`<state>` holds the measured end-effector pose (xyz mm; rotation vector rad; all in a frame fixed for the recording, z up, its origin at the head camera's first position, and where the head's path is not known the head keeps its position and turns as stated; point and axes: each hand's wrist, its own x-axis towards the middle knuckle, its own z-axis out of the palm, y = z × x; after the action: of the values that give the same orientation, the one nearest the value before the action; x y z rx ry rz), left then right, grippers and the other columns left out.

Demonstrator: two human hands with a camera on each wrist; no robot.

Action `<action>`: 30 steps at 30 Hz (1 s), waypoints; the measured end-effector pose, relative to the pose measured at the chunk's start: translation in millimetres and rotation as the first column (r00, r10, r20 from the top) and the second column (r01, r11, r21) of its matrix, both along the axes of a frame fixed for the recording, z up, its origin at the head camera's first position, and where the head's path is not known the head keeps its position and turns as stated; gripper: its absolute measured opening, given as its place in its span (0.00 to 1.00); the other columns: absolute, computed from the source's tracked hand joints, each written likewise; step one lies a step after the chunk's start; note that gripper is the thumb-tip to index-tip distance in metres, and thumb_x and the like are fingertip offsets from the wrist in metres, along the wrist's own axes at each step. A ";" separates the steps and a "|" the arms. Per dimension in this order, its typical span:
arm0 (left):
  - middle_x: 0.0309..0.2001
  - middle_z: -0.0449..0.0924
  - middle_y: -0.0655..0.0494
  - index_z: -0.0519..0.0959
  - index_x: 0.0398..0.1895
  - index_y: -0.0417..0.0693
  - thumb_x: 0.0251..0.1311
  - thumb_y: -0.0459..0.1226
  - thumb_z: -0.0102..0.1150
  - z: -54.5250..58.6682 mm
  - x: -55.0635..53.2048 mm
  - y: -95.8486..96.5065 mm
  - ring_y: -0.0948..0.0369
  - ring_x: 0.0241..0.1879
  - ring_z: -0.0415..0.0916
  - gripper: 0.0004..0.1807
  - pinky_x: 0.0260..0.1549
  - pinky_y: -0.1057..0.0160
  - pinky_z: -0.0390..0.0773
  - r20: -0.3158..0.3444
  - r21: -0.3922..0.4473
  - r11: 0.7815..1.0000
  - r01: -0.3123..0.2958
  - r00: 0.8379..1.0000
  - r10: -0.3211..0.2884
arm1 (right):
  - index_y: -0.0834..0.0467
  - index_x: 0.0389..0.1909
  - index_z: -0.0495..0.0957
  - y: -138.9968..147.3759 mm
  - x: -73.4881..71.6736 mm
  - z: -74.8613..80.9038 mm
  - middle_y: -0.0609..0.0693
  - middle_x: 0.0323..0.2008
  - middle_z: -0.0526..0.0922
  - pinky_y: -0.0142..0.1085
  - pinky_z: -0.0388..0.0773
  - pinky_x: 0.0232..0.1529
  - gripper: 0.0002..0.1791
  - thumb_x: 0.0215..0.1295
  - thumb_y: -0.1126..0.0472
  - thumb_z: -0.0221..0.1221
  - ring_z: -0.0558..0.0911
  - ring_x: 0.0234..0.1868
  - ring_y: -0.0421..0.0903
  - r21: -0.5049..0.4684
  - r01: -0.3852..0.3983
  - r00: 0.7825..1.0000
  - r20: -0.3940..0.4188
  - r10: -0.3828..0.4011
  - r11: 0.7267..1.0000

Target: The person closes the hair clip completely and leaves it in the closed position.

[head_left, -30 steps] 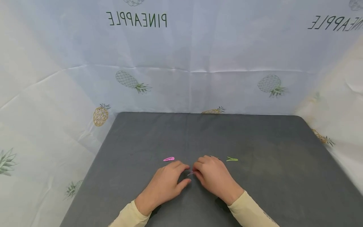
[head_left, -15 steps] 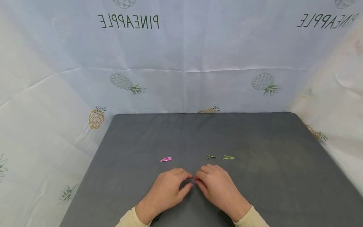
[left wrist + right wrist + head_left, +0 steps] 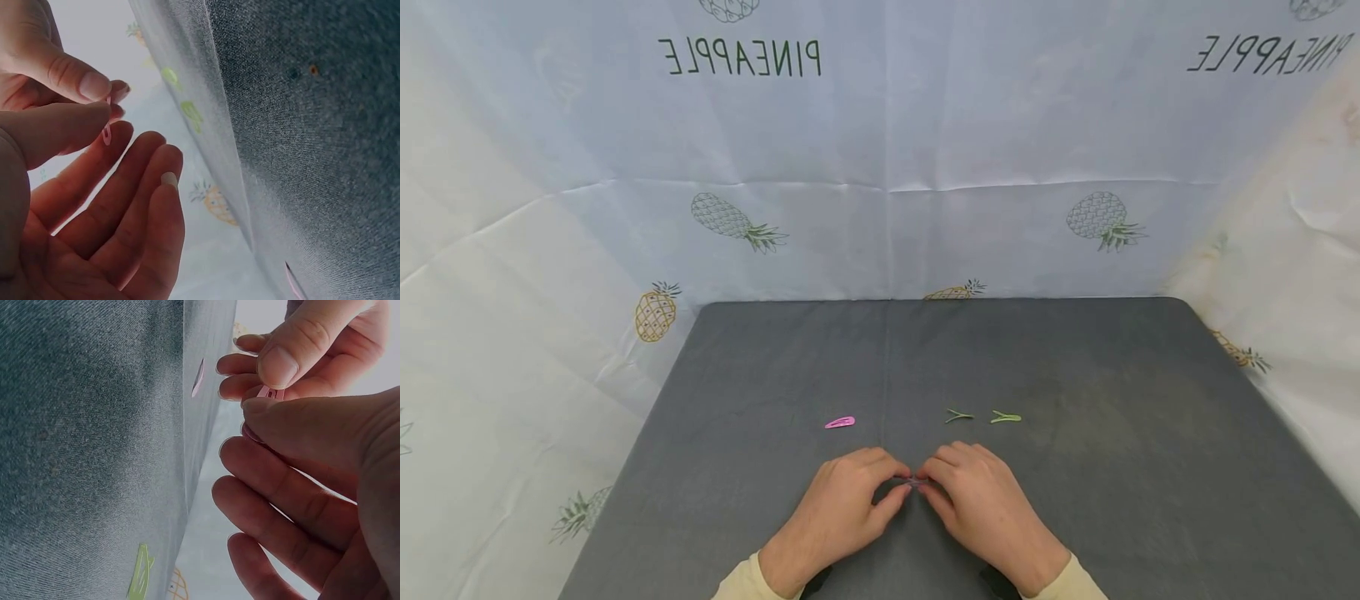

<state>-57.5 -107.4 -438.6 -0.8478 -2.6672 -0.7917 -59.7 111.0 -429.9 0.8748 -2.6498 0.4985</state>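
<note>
Pale sheeting printed with pineapples and mirror-reversed lettering stands behind and beside a dark grey, cloth-covered table. At the near part of the table, the person's left hand and right hand meet fingertip to fingertip, backs upward and wrists set apart, so that the forearms converge. Each thumb opposes the index finger in a narrow pinch, and both pinches have hold of one small pink clip. In the wrist views the remaining fingers of both hands are loosely bent, those of the left hand fanned below its thumb.

This held clip lies in the gap between the two thumb tips. It is slender and glossy, with slim paired bars visible at one part and a rounded, looped end at another; the fingers cover much of its length, and its full outline cannot be made out.

Cream sleeves end at the wrists. Farther out, beyond the left hand, a brighter pink snap clip lies flat on the cloth. Beyond the right hand lie a dark green clip and, just beside it, a lime green clip, each with forked arms.
</note>
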 end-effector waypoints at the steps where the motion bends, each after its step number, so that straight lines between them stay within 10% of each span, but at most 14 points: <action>1: 0.39 0.89 0.68 0.90 0.41 0.59 0.66 0.42 0.76 -0.2 0.1 -0.1 0.71 0.39 0.85 0.04 0.39 0.64 0.86 0.000 0.004 1.000 0.001 1.000 -0.001 | 0.44 0.35 0.89 0.3 -0.3 -0.2 0.34 0.30 0.83 0.37 0.82 0.42 0.07 0.60 0.56 0.79 0.78 0.33 0.33 -0.003 -0.002 1.000 -0.003 0.002 1.000; 30: 0.37 0.88 0.70 0.90 0.39 0.60 0.64 0.41 0.77 -6.7 -0.6 -2.0 0.73 0.37 0.83 0.04 0.39 0.68 0.84 -0.037 0.027 0.999 0.020 0.999 -0.019 | 0.44 0.34 0.89 0.0 -3.7 -3.7 0.34 0.30 0.84 0.36 0.81 0.41 0.08 0.60 0.58 0.78 0.79 0.33 0.33 -0.008 -0.042 0.999 0.004 0.042 0.999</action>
<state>-58.1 -109.4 -445.3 -0.8745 -2.6138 -0.8080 -63.4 111.0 -433.6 0.9304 -2.6365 0.5207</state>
